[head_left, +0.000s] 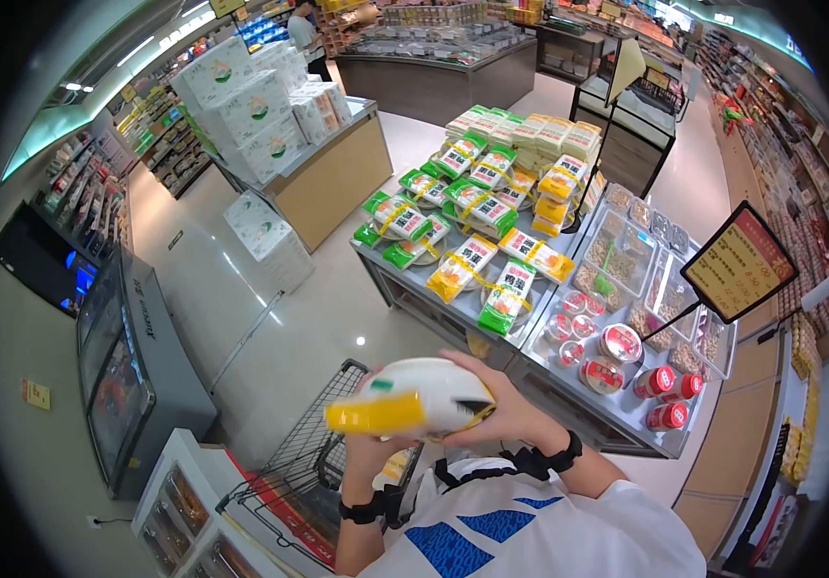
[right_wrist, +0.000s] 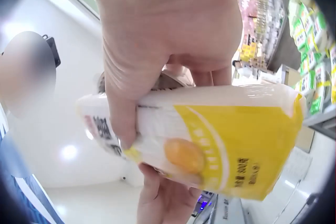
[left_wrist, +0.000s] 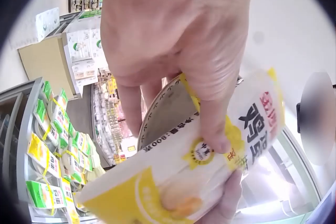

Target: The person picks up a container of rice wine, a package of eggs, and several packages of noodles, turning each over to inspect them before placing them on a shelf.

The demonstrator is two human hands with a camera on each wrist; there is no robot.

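Note:
Both hands hold a white and yellow pack of dried noodles (head_left: 376, 414) strapped with yellow tape to a white bowl (head_left: 426, 378), above a shopping cart (head_left: 289, 453). My left hand (head_left: 372, 451) grips from below, mostly hidden by the pack in the head view. In the left wrist view its thumb presses on the front of the pack (left_wrist: 194, 182), its other fingers behind at the bowl (left_wrist: 178, 106). The right hand (head_left: 503, 405) grips the bowl's right side. Its thumb lies across the pack (right_wrist: 231, 140) in the right wrist view.
A display table (head_left: 414, 273) ahead bears several similar noodle packs (head_left: 467, 265). To its right stand clear tubs (head_left: 617, 252), red-lidded jars (head_left: 653, 381) and a price sign (head_left: 740, 262). White cartons (head_left: 241, 111) are stacked at the back left. A freezer case (head_left: 140, 366) stands at left.

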